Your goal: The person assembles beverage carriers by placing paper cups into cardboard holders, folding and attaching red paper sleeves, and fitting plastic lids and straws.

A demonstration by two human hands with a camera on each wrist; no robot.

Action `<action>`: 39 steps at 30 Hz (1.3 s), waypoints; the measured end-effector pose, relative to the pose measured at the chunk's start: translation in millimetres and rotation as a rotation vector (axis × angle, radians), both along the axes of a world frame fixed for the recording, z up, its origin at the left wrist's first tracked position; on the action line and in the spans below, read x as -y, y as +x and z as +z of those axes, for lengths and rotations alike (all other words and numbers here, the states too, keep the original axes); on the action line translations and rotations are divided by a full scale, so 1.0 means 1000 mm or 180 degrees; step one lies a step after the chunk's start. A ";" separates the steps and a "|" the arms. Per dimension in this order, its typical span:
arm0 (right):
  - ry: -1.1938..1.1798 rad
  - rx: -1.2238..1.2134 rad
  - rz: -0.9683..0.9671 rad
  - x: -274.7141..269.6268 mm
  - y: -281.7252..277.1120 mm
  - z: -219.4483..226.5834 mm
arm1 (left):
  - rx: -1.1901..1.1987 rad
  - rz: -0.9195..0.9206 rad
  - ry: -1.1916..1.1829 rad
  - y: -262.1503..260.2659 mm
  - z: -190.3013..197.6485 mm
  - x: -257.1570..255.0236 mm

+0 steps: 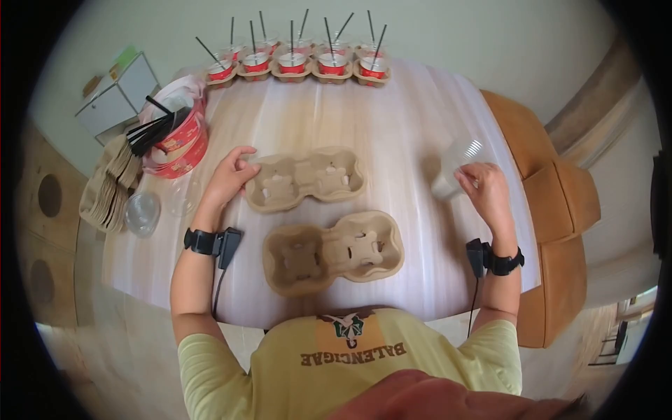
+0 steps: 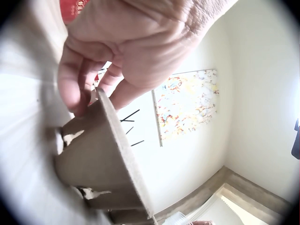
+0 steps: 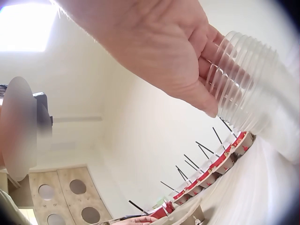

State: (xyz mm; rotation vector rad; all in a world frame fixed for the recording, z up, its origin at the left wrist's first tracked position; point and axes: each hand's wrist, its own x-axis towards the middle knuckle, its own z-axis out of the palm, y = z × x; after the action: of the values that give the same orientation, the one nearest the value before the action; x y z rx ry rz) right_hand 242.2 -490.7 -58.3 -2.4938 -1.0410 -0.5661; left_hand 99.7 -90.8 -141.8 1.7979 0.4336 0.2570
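Observation:
My left hand [image 1: 231, 176] pinches the left end of a brown pulp two-cup carrier [image 1: 299, 171] on the table. In the left wrist view, the thumb and fingers close over the rim of this carrier [image 2: 101, 154]. Nearer my body lies a second two-cup carrier [image 1: 327, 253], its two wells facing up. Over on the right, my right hand [image 1: 486, 192] grips a stack of nested clear plastic cups [image 1: 453, 168] lying on its side. The right wrist view shows fingers and thumb at the ridged rims of the cups [image 3: 253, 79].
Along the far edge stand several red cups [image 1: 292, 64] with black straws, set in carriers. At the left are a red bucket [image 1: 187, 162], a bundle of black straws [image 1: 150, 133], stacked carriers [image 1: 105, 192] and clear lids [image 1: 142, 213]. Orange chairs [image 1: 556, 199] border the right side.

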 end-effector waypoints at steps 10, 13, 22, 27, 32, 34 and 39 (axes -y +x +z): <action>-0.0117 0.0030 -0.0208 0.004 -0.005 -0.004 | 0.0548 0.1389 0.2240 -0.073 0.095 -0.023; -0.0218 0.0200 -0.0224 0.006 0.000 -0.004 | 0.0267 0.1690 0.2744 -0.099 0.101 -0.030; 0.0359 0.0794 0.0130 0.012 0.008 0.005 | -0.0421 0.1217 0.2313 -0.106 0.037 -0.042; 0.0375 0.0263 0.0123 0.012 0.004 0.004 | -0.0933 0.1031 0.2569 -0.100 0.031 -0.040; 0.0465 -0.0137 0.0272 0.014 0.005 -0.006 | -0.1162 0.0346 0.2838 -0.111 0.023 -0.038; 0.0283 -0.0306 0.0115 0.014 0.002 -0.004 | -0.1304 0.0275 0.2883 -0.110 0.023 -0.038; 0.0138 -0.0344 0.0176 0.018 0.004 -0.004 | -0.1479 0.0200 0.2978 -0.106 0.017 -0.041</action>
State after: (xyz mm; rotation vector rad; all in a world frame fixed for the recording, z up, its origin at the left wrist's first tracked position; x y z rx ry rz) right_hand 246.2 -508.8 -62.4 -2.4212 -1.0418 -0.4277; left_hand -6.4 -49.3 -125.0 2.7832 0.7793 0.0736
